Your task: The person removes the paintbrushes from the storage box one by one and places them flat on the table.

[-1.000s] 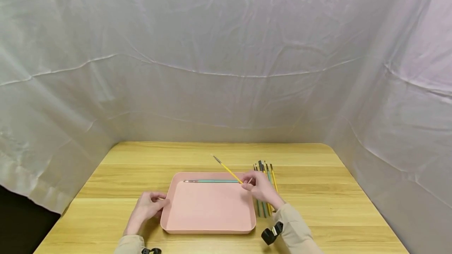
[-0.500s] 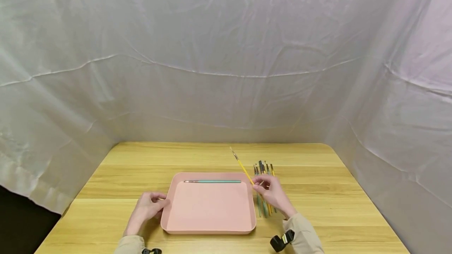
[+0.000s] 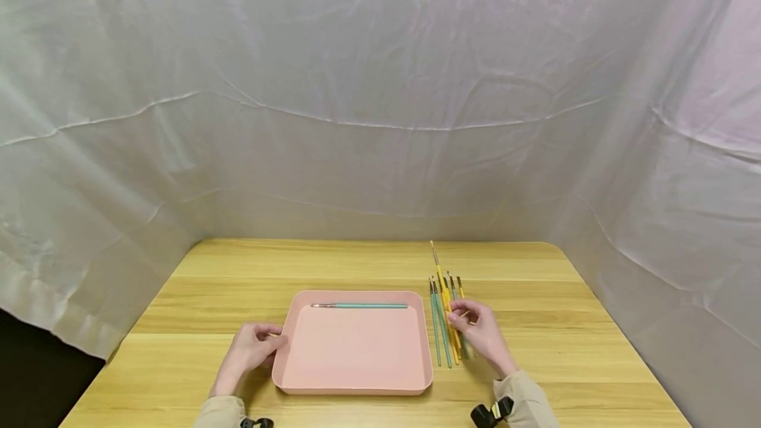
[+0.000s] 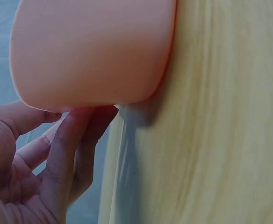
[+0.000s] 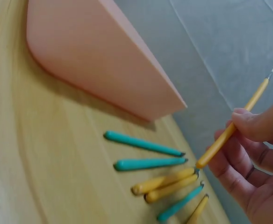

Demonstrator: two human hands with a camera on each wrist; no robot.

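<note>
My left hand [image 3: 250,349] is at the left wall of a pink rectangular tray [image 3: 351,358], its bent fingers and thumb holding the rim; in the left wrist view its fingertips [image 4: 82,116] meet the tray. My right hand [image 3: 484,335] pinches a yellow-handled paintbrush [image 5: 230,130] between thumb and fingers, the bristle end pointing up and away. This brush is above several teal and yellow paintbrushes [image 3: 441,332] lying on the table right of the tray. One teal paintbrush [image 3: 368,306] lies inside the tray along its back wall.
The wooden table [image 3: 321,256] extends around the tray on all sides. Pale grey cloth [image 3: 380,164] hangs behind the table and along both sides. Black wrist cameras are strapped near both beige sleeves.
From above the tray's back right corner, my right hand has moved rightward with the yellow paintbrush to over the bunch, and the brush has turned more upright. My left hand and the tray stay put.
</note>
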